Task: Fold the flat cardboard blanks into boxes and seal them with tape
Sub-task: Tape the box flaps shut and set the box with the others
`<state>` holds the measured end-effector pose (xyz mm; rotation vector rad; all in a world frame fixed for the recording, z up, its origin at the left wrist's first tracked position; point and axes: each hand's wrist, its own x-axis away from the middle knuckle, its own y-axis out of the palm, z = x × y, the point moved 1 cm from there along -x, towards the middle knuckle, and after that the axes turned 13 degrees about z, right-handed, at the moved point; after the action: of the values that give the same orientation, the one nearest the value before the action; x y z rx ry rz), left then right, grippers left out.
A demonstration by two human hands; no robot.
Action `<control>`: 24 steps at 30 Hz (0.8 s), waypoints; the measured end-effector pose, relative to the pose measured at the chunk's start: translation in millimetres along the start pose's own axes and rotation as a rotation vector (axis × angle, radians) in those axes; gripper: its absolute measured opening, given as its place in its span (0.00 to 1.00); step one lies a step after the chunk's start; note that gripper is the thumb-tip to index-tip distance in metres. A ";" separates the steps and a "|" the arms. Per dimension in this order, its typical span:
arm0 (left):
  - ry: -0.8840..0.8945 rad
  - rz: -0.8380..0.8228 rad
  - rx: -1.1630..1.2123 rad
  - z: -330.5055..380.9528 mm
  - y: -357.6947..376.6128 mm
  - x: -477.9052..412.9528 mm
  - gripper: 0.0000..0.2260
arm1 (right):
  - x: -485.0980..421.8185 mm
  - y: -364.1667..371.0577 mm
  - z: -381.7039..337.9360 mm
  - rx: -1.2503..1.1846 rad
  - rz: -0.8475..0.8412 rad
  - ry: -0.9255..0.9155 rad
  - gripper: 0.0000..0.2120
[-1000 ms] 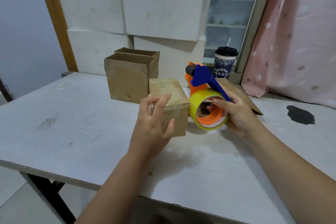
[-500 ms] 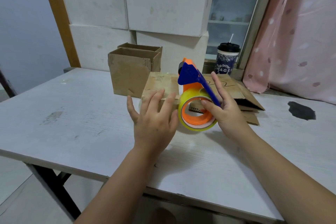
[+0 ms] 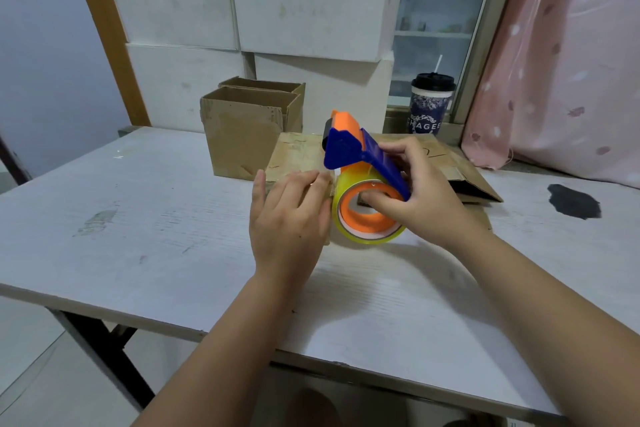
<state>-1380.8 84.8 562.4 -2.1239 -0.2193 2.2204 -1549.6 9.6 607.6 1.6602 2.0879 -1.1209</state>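
Dim, soft light; slight blur, wide-angle edge bending.

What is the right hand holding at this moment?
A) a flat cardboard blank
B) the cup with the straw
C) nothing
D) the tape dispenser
D: the right hand grips the tape dispenser, curled round its blue handle and into the roll.

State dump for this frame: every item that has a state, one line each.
left hand: open, fingers straight, pressing on the small box.
right hand: grips the tape dispenser, thumb inside its orange core.
small box: top flaps closed.
tape dispenser: loaded, held at the small box's right edge.
open boxes: two, upright, tops open.
flat blanks: unfolded, lying flat behind the hands.
cup: lid on, straw in.
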 end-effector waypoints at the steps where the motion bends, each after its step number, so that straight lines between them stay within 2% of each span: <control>1: 0.003 0.009 -0.014 0.4 0.1 0.6 0.09 | -3.1 0.1 -1.8 0.033 -0.017 -0.013 0.27; 6: 0.002 0.051 -0.052 0.6 1.3 2.7 0.09 | -7.9 -8.1 -10.8 0.067 -0.098 -0.093 0.29; 15: -0.001 0.077 -0.060 -3.5 3.9 3.9 0.09 | -10.6 -8.3 -4.3 0.153 -0.085 -0.178 0.25; 21: 0.009 0.094 -0.067 -6.7 5.4 6.1 0.06 | -12.5 -18.1 -13.5 0.277 -0.129 -0.233 0.27; 24: -0.012 0.104 -0.044 -7.2 4.7 3.9 0.07 | -14.8 -23.2 -19.4 0.102 -0.131 -0.105 0.30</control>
<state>-1373.6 81.2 557.6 -2.1928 -0.1630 2.3059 -1560.9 11.0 639.3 1.4905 2.1316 -1.3460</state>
